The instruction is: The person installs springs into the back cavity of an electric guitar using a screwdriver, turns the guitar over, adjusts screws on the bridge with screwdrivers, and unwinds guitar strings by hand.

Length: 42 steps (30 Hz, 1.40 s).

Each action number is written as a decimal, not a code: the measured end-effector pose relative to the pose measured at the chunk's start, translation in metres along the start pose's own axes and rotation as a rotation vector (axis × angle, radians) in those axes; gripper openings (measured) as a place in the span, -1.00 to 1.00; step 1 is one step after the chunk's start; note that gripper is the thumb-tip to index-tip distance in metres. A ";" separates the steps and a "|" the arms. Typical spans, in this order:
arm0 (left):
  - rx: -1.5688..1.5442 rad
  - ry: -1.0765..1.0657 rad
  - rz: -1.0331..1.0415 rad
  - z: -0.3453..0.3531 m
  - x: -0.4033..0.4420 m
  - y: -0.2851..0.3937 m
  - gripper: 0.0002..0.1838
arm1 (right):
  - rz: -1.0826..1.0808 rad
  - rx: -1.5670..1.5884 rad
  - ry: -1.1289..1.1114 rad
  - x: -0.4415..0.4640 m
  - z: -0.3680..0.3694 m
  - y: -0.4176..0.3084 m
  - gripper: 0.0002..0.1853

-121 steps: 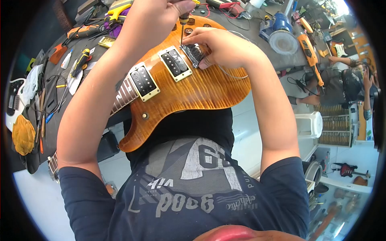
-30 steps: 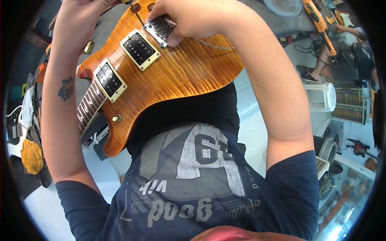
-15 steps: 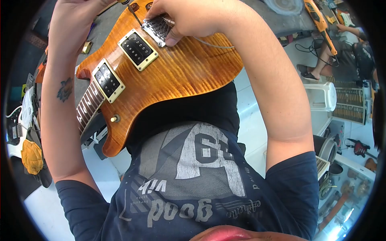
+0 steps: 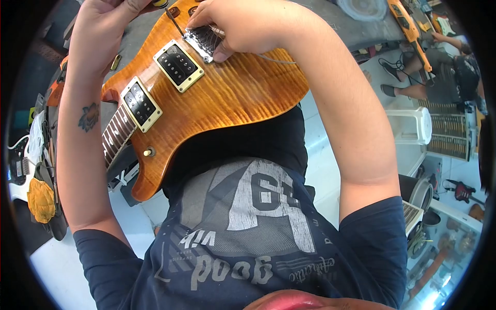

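An amber flame-top electric guitar [image 4: 222, 98] lies in front of me, its pickups [image 4: 178, 64] bare of strings. My left hand [image 4: 116, 13] is closed at the top edge around a screwdriver [image 4: 174, 19], whose yellow-and-black handle is partly cut off by the frame. The screwdriver's shaft slants down to the near corner of the metal bridge [image 4: 199, 45]. Fingers and thumb of my right hand [image 4: 235, 28] grip that bridge from both sides. Thin wire-like strings [image 4: 276, 59] trail out from under my right hand across the body.
A grey workbench [image 4: 310, 20] extends behind the guitar, with an orange tool [image 4: 411, 31] at its right. A white stool [image 4: 413, 124] stands on the floor to the right, near another person's legs [image 4: 408, 85]. A yellow cloth-like item [image 4: 41, 200] is at left.
My left forearm has shifted slightly right and the guitar a little downward. The screwdriver's tip stays at the bridge corner, and my right hand keeps its grip.
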State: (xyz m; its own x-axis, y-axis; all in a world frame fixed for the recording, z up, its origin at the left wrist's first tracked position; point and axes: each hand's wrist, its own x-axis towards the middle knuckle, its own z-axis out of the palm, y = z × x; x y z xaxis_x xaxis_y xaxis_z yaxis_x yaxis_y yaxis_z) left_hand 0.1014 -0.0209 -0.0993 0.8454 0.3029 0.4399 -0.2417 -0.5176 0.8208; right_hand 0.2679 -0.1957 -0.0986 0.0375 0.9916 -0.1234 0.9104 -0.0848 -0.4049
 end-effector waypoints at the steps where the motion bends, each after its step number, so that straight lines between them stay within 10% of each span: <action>1: -0.036 -0.022 -0.011 -0.003 0.002 -0.002 -0.78 | -0.002 0.003 0.015 0.000 0.002 0.001 -0.54; 7: 0.094 0.007 0.083 0.009 -0.003 0.009 -0.80 | -0.086 0.030 0.147 0.011 0.030 0.019 -0.25; 20: -0.164 -0.327 -0.185 -0.015 0.003 0.000 -0.69 | -0.088 0.057 0.029 0.017 0.023 0.026 -0.20; 42: -0.173 -0.162 -0.050 0.000 0.001 -0.010 -0.70 | -0.101 0.052 0.006 0.017 0.017 0.023 -0.19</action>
State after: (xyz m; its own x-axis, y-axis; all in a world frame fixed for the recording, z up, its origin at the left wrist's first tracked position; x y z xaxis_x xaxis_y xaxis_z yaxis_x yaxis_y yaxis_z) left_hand 0.1048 -0.0156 -0.1071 0.9202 0.1853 0.3449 -0.2642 -0.3562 0.8963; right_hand 0.2826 -0.1821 -0.1261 -0.0512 0.9959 -0.0744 0.8872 0.0112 -0.4612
